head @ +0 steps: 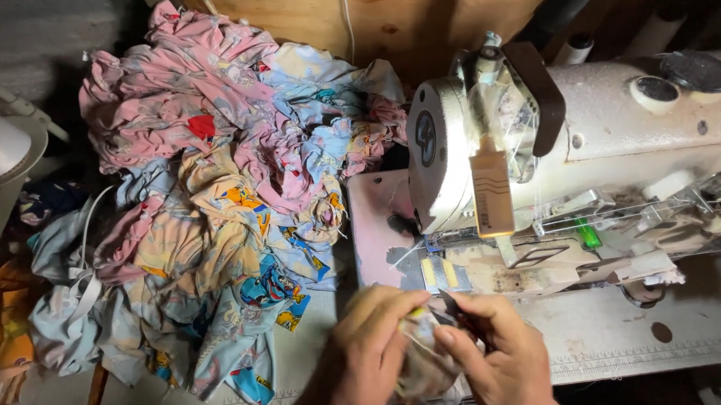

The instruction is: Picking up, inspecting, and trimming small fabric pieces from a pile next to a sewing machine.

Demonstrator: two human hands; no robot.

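Your left hand (pixel 365 350) and right hand (pixel 497 358) pinch a small printed cloth piece (pixel 422 362) between them at the table's near edge (pixel 609 337). The sewing machine (pixel 552 137) stands close behind, the clothes pile (pixel 214 193) to your left.

A pale, worn worktable (pixel 609 337) with a printed ruler strip along its near edge fills the lower half. A cream-coloured industrial sewing machine (pixel 616 110) stands on it at right. A bare plywood panel (pixel 417 14) backs the scene. A large heap of pink, blue and yellow printed fabric pieces (pixel 222 192) covers the left. Lighting is dim, with dark corners.
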